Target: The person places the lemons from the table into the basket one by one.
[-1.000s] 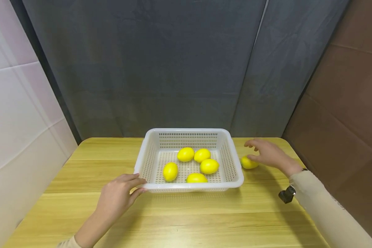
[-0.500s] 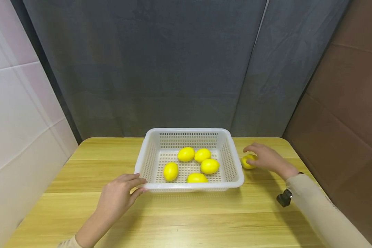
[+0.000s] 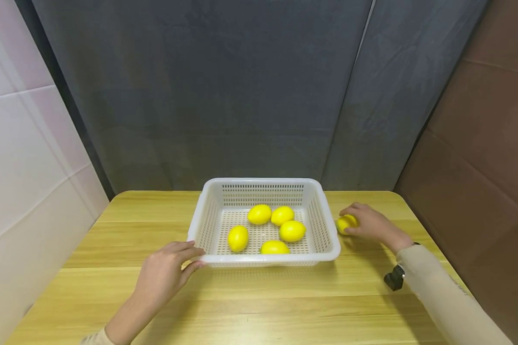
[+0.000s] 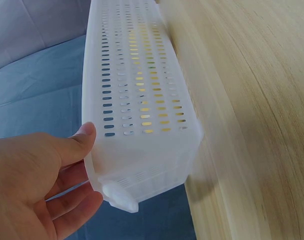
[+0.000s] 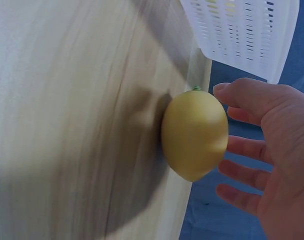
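My left hand [image 3: 164,270] grips the front left corner of a white plastic basket [image 3: 263,258], fingers over the rim and thumb at its outer face. The left wrist view shows that thumb against the slotted wall [image 4: 136,100]. Several yellow lemons [image 3: 237,238] lie spread over the basket floor. To the right of the basket, another lemon [image 3: 344,223] with a green stem end rests on the table. My right hand [image 3: 371,225] reaches around this lemon. In the right wrist view its fingers are loosely extended, fingertips right at the lemon's side, with the thumb slightly apart from it.
The basket stands on a light wooden table [image 3: 241,306], towards its back edge. Dark grey cloth [image 3: 241,96] hangs behind. A white panel [image 3: 34,167] bounds the left side and a brown one [image 3: 483,158] the right.
My right hand has come down and its fingers have drawn in around the lemon beside the basket. The left hand stays on the basket corner.
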A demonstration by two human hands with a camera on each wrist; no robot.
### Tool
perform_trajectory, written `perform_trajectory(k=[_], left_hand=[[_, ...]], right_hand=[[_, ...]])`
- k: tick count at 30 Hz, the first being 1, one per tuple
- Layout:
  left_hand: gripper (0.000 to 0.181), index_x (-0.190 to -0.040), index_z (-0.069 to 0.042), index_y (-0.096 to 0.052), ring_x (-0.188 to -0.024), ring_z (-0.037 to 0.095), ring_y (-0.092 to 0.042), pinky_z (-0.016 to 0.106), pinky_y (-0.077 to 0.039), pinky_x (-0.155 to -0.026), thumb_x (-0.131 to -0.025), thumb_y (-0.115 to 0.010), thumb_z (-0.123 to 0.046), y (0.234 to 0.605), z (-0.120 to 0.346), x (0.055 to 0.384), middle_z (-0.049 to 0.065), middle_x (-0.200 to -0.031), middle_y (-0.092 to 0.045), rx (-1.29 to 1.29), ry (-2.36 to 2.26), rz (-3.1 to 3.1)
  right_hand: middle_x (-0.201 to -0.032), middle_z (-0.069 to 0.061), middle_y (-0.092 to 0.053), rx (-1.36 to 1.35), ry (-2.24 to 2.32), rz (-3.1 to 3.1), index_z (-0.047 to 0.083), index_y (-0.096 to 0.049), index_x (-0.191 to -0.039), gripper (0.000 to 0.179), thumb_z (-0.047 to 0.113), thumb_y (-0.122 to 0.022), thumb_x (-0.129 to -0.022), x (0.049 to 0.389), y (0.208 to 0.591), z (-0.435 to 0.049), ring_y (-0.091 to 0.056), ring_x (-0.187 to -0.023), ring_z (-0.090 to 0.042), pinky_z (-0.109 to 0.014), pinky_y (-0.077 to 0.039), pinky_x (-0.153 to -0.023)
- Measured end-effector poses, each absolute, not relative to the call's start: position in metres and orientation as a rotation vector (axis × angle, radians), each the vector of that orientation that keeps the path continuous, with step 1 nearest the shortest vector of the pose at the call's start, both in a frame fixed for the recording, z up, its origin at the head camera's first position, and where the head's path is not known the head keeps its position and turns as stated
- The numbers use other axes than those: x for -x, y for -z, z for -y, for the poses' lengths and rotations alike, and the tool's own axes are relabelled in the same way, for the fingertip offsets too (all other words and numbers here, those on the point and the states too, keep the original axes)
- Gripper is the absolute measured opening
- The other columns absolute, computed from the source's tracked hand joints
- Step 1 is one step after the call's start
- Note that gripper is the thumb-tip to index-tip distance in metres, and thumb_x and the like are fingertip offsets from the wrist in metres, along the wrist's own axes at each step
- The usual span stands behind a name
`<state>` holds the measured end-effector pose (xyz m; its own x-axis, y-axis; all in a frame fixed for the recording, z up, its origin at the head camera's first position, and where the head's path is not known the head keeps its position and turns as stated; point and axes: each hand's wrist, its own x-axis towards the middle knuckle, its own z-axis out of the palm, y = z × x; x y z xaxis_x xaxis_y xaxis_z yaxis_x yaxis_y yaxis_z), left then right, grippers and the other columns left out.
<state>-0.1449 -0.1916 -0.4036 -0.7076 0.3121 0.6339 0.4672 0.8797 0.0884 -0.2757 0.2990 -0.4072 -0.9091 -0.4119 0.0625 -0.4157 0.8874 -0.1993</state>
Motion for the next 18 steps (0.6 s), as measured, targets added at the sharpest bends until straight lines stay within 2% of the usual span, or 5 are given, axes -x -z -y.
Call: perform_trajectory(k=[10, 18], left_hand=[[0.031, -0.089, -0.021, -0.08, -0.085, 0.024, -0.076, 0.04, -0.06, -0.06, -0.061, -0.093, -0.024, 0.404, 0.192, 0.145, 0.006, -0.095, -0.079, 0.554, 0.318, 2.42], [0.031, -0.089, -0.021, -0.08, -0.084, 0.024, -0.076, 0.04, -0.06, -0.059, -0.061, -0.093, -0.024, 0.404, 0.192, 0.145, 0.006, -0.095, -0.079, 0.552, 0.321, 2.429]], right_hand=[[-0.133, -0.019, -0.059, -0.63, -0.373, 3.074, 0.011, -0.058, -0.137, 0.055, 0.029, -0.074, -0.087, 0.273, 0.415, -0.299, -0.055, -0.122, -0.041, -0.062, -0.047, -0.1], [-0.132, -0.018, -0.059, -0.649, -0.364, 3.063, 0.011, -0.057, -0.138, 0.058, 0.03, -0.075, -0.086, 0.275, 0.422, -0.302, -0.057, -0.119, -0.039, -0.06, -0.049, -0.099]])
